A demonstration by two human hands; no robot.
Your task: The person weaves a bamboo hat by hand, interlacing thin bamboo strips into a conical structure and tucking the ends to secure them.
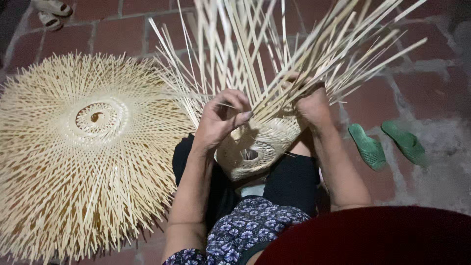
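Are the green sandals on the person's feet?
No: the two green sandals lie empty on the brick floor, to the right of the right hand working the bamboo strips.

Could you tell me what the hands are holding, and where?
Both the left hand and right hand grip the half-woven bamboo piece where loose strips leave its woven part.

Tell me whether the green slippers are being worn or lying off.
Off. The green slippers lie empty on the brick floor, beside the right hand, with no feet in them.

pale half-woven bamboo basket [260, 147], tipped on the lap, loose strips [274, 54] fanning upward
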